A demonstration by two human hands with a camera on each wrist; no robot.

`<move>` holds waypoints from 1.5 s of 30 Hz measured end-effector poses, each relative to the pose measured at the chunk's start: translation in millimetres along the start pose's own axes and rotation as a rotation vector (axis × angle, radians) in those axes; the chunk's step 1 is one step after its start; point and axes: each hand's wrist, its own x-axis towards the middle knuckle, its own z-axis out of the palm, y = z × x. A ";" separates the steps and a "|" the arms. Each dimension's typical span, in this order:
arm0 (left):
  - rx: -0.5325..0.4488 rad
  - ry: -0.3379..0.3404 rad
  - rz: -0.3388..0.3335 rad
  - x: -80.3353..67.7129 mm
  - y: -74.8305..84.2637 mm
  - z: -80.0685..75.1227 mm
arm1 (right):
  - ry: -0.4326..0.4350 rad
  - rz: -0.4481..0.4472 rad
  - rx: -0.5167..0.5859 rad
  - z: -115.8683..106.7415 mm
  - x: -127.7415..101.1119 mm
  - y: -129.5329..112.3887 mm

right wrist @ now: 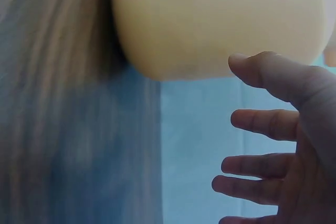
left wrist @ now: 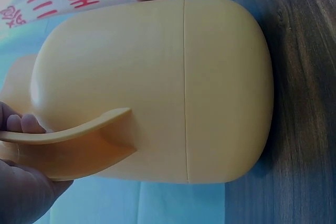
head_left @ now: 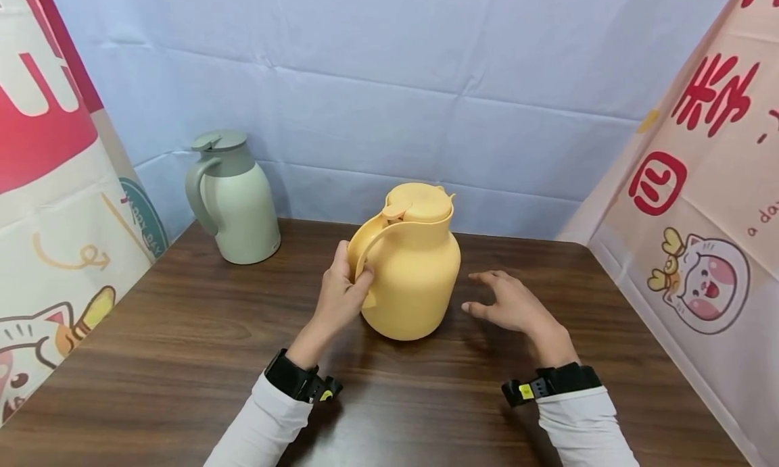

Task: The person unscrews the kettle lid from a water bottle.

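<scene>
A yellow thermos jug (head_left: 414,278) with a round lid stands near the middle of the wooden table, its handle (left wrist: 79,150) turned toward the left hand. My left hand (head_left: 343,291) grips that handle, the thumb on the near side and fingers wrapped through it. To the right of the jug, my right hand (head_left: 508,301) hovers with fingers spread and holds nothing. In the right wrist view the right hand's thumb (right wrist: 273,74) overlaps the jug's side, and the other fingers extend past it.
A green thermos jug (head_left: 243,203) stands at the back left of the wooden table (head_left: 182,359). Behind the table hangs a pale blue cloth (head_left: 365,82). Printed cloths (head_left: 718,183) with red characters and cartoon figures border both sides.
</scene>
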 end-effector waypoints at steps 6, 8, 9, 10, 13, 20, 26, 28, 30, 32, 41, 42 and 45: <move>-0.020 -0.001 0.061 0.3 -4.5 1.5 | 0.040 -0.054 0.015 -20.4 7.5 -13.8; -0.017 0.006 0.069 0.5 -4.8 1.5 | 0.066 -0.078 0.027 -26.9 10.5 -19.4; -0.014 0.008 0.069 0.7 -4.6 1.4 | 0.087 -0.093 0.034 -29.6 11.8 -22.5; -0.009 0.011 0.064 0.7 -4.1 1.2 | 0.118 -0.106 0.042 -32.2 12.8 -25.9; 0.006 0.013 0.047 -0.3 0.8 0.1 | 0.250 -0.166 0.073 -37.6 13.3 -36.4; 0.045 0.031 0.058 -7.2 37.7 -6.1 | 0.545 -0.348 0.147 -47.0 16.1 -60.6; 0.046 0.021 0.051 -7.7 41.1 -6.1 | 0.549 -0.382 0.164 -57.5 21.9 -75.1; 0.038 0.010 0.047 -7.0 39.1 -5.7 | 0.514 -0.376 0.161 -61.0 25.0 -79.6; 0.027 -0.001 0.052 -5.8 32.1 -5.3 | 0.471 -0.366 0.155 -63.5 29.7 -85.0; 0.024 -0.013 0.052 -4.4 25.8 -5.0 | 0.436 -0.355 0.150 -65.6 35.4 -91.5; 0.024 -0.044 0.068 -0.3 -1.5 -4.0 | 0.453 -0.283 0.091 -61.8 54.7 -116.1; 0.020 -0.049 0.072 -0.2 -1.9 -4.4 | 0.463 -0.271 0.092 -61.0 55.3 -117.1; 0.012 -0.057 0.078 -0.3 -3.2 -4.9 | 0.485 -0.245 0.078 -58.9 56.9 -119.9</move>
